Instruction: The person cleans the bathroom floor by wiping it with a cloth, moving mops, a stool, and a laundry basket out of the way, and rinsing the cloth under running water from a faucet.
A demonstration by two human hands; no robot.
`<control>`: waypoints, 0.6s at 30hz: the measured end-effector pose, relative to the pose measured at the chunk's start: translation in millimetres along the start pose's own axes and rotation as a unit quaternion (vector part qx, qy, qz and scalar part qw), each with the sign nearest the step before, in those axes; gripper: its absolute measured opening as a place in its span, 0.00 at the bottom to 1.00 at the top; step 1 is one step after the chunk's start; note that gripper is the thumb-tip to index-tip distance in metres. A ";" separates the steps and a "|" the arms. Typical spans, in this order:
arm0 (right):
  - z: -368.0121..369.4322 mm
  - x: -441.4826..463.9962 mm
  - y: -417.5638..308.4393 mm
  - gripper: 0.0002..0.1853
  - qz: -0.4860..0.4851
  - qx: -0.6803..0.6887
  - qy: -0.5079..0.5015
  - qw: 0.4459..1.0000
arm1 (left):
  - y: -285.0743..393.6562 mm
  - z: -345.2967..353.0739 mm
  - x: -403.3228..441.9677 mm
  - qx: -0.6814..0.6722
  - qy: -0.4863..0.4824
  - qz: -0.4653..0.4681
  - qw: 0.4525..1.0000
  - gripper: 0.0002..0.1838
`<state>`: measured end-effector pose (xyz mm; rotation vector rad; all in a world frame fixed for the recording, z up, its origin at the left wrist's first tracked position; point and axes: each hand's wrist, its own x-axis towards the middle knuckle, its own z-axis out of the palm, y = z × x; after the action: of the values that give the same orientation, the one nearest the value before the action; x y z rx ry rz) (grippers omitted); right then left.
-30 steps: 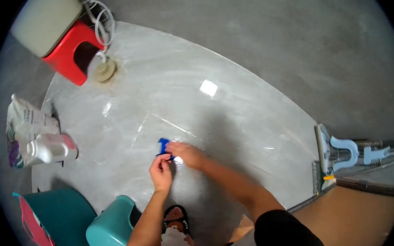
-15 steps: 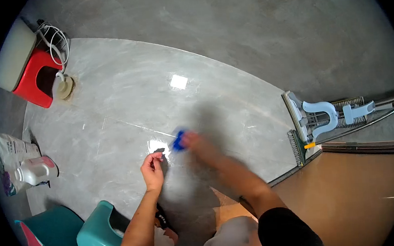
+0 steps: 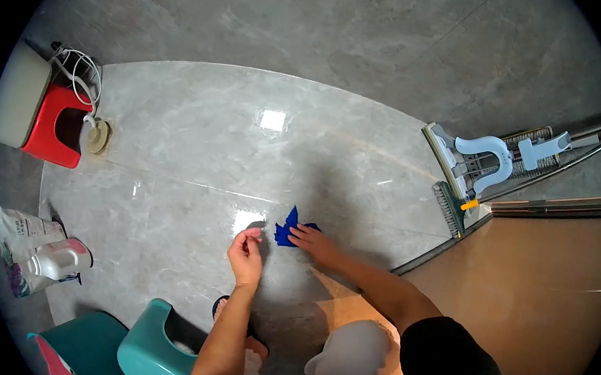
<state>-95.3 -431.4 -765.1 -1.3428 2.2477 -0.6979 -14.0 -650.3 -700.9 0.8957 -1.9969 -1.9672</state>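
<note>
Low over the grey floor, my right hand (image 3: 310, 242) has its fingers on a crumpled blue cloth (image 3: 287, 228) with ragged points. Part of the cloth pokes out behind the fingers. Just left of it, my left hand (image 3: 245, 255) is closed in a pinch. A small dark grey shape shows at its fingertips, too small to name. The two hands are apart, with a bright light reflection on the tiles beside the left fingertips.
A teal stool (image 3: 152, 358) and teal tub (image 3: 92, 348) stand lower left. At left are a white bottle (image 3: 62, 260) and a printed bag (image 3: 21, 235); above them, a red stool (image 3: 52, 128) and floor drain (image 3: 98, 137). A light-blue mop (image 3: 487, 160) and brush (image 3: 448, 208) lie right.
My right hand has moved slightly right and down with the blue cloth and is no longer blurred. My left hand has shifted a little right, still pinched.
</note>
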 end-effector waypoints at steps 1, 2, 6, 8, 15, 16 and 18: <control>-3.3 -3.7 -6.9 0.34 0.009 -0.001 -0.009 1.000 | 1.8 0.6 -1.4 0.006 -0.001 0.005 1.000 0.11; -5.3 -10.0 -16.0 0.31 0.018 -0.001 -0.020 1.000 | 2.1 -0.6 -4.4 0.012 -0.001 0.008 1.000 0.11; -17.3 -34.9 -35.0 0.33 0.043 0.097 0.022 0.994 | -3.7 -8.0 -12.2 0.017 -0.017 -0.013 1.000 0.12; -18.3 -31.2 -24.4 0.35 0.073 0.154 0.180 0.969 | -12.9 -12.6 -13.6 0.023 -0.013 -0.015 1.000 0.12; -1.0 91.2 34.6 0.24 0.133 -0.008 0.318 0.939 | -22.7 -10.6 -20.6 0.040 -0.018 -0.019 0.999 0.12; 13.7 104.9 29.7 0.23 0.080 0.065 0.304 0.947 | -25.0 -8.2 -22.0 0.045 -0.016 -0.014 0.999 0.12; 14.7 102.5 -24.5 0.22 0.104 0.305 0.194 0.927 | -28.8 -1.0 -23.4 0.047 -0.021 -0.002 0.999 0.11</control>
<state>-115.0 -535.7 -772.1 -0.6935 2.1225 -1.5301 13.2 -636.5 -722.1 0.8853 -2.1283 -1.9247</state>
